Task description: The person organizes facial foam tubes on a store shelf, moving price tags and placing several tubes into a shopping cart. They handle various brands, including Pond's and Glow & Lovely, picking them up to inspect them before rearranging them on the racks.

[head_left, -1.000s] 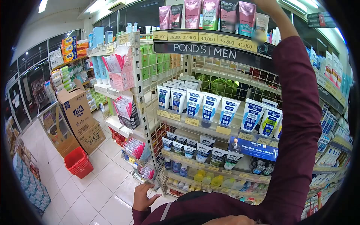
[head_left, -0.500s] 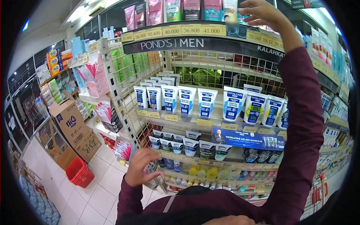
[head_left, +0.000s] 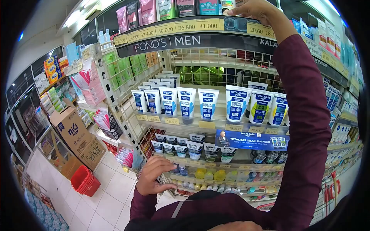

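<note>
My right hand (head_left: pixel 257 10) reaches up to the top shelf, its fingers closed at the lower side of a small white tube (head_left: pixel 227 4); the frame edge cuts off the tube's top. Beside it stand a teal tube (head_left: pixel 208 7) and a dark tube (head_left: pixel 185 7). My left hand (head_left: pixel 155 175) is empty, with thumb and fingers apart, in front of the lower shelves, near the Men's Biore tubes (head_left: pixel 194 150). Total Care Men tubes (head_left: pixel 208 104) stand upright on the shelf between the two hands.
A black Pond's Men header (head_left: pixel 169 43) runs below the top price rail (head_left: pixel 165 29). At the left are a wire side panel (head_left: pixel 122 82), a large cardboard box (head_left: pixel 79 134) and stacked red baskets (head_left: pixel 85 181) on the tiled floor. A cart (head_left: pixel 327 192) stands at the right.
My right hand has moved down and left onto the small tube, and its spread fingers have closed. My left hand has shifted slightly right and down. The view has moved a little.
</note>
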A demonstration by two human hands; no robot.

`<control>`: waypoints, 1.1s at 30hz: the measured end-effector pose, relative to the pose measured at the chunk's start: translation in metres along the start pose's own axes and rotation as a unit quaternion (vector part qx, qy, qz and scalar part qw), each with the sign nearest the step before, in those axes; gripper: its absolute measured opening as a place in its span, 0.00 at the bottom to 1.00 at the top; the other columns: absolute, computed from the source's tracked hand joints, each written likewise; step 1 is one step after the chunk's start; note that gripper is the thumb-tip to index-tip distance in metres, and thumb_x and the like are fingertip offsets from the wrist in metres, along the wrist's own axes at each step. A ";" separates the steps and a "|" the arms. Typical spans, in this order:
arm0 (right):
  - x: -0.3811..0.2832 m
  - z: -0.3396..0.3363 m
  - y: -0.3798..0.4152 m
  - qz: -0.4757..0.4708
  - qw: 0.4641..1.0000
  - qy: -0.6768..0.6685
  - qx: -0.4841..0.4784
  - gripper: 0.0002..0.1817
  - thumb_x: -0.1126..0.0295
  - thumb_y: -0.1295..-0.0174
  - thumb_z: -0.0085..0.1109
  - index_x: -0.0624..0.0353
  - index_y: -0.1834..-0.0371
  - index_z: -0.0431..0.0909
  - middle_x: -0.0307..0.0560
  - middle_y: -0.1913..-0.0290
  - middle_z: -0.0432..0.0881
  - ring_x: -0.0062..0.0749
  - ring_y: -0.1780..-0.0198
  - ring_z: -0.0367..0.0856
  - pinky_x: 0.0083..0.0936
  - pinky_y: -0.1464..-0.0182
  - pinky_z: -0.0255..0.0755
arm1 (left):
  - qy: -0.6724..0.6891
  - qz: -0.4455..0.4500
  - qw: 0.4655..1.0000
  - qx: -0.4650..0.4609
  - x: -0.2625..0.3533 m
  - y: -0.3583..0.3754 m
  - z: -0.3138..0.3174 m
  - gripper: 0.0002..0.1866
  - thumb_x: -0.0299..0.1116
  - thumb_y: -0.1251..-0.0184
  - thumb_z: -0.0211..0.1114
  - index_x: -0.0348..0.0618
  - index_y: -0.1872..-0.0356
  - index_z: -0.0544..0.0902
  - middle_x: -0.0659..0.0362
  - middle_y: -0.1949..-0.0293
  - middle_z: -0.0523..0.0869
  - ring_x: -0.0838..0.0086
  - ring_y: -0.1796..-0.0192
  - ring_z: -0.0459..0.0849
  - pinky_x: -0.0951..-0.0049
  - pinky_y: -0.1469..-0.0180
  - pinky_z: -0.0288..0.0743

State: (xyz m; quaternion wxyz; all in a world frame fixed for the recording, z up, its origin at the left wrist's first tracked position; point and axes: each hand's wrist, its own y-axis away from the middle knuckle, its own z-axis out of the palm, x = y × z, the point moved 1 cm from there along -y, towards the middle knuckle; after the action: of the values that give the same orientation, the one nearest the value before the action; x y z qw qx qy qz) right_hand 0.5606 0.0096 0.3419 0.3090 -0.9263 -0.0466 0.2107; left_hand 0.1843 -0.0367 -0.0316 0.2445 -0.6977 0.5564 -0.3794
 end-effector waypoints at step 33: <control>0.005 0.002 -0.003 -0.037 0.998 -0.050 -0.018 0.20 0.67 0.44 0.74 0.66 0.51 0.83 0.47 0.57 0.86 0.33 0.57 0.81 0.33 0.53 0.74 | -0.016 0.124 0.992 -0.022 0.010 -0.082 -0.030 0.36 0.59 0.62 0.81 0.46 0.54 0.86 0.60 0.58 0.88 0.65 0.51 0.86 0.53 0.38 0.66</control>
State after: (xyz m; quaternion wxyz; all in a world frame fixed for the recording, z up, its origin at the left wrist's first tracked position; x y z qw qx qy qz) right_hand 0.5640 0.0145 0.3404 0.2975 -0.9174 -0.0997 0.2448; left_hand 0.2095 -0.0227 0.0517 0.2829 -0.6345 0.6428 -0.3228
